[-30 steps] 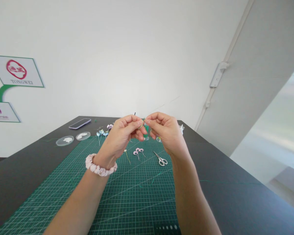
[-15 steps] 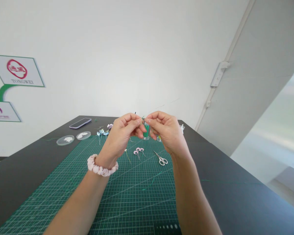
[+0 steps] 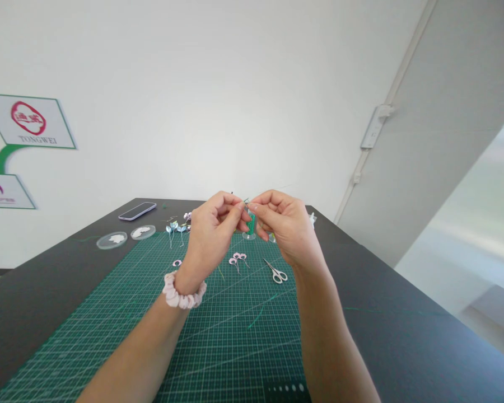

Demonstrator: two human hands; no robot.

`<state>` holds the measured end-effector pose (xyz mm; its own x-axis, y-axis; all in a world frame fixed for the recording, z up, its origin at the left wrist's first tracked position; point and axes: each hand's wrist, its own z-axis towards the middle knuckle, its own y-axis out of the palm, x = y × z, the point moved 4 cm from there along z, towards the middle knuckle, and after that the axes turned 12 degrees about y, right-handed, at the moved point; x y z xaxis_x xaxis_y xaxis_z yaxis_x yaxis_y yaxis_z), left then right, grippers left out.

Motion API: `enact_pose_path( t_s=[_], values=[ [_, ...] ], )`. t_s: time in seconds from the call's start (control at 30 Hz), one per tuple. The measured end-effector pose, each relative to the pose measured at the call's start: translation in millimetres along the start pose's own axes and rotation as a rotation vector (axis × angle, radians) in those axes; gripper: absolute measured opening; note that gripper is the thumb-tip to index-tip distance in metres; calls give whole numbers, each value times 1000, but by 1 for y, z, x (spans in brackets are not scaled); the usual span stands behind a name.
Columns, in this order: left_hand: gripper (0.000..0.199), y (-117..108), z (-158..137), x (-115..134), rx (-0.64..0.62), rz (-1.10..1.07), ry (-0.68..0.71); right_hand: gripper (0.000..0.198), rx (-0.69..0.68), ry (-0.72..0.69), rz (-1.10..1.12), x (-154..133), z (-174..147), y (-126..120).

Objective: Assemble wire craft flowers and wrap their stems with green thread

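My left hand [image 3: 216, 226] and my right hand [image 3: 283, 224] are raised over the far part of the green cutting mat [image 3: 235, 347], fingertips almost touching. Each pinches a thin strand [image 3: 246, 200], like thread or wire; its exact kind is too small to tell. Behind the fingers stands a spool of green thread [image 3: 251, 223], partly covered. Below the hands lie small pink wire-stemmed petals [image 3: 237, 257] and white-handled scissors [image 3: 279, 275]. One more pink petal [image 3: 177, 263] rests beside my left wrist.
Light blue wire-stemmed pieces [image 3: 175, 227] lie at the mat's far left. Two clear dishes with white pieces [image 3: 111, 240] and a phone [image 3: 138, 211] are on the black table [image 3: 403, 330]. A loose green thread [image 3: 261, 313] crosses the mat. A wall rises behind.
My left hand has turned and its wrist has shifted right, uncovering a pink petal. The right hand stays nearly still. The green thread on the mat has changed shape.
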<state>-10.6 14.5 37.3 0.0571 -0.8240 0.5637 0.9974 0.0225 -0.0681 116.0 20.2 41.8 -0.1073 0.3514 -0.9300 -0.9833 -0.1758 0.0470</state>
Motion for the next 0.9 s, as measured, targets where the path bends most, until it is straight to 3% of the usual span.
enact_pose_path(
  t_s=[0.37, 0.73, 0.9],
  values=[
    [10, -1, -3, 0, 35, 105, 75, 13, 11, -1, -2, -1, -1, 0],
    [17, -1, -7, 12, 48, 530, 435, 19, -27, 44, 140, -2, -3, 3],
    [16, 0, -8, 15, 57, 609, 597, 22, -59, 46, 194, -3, -3, 4]
  ],
)
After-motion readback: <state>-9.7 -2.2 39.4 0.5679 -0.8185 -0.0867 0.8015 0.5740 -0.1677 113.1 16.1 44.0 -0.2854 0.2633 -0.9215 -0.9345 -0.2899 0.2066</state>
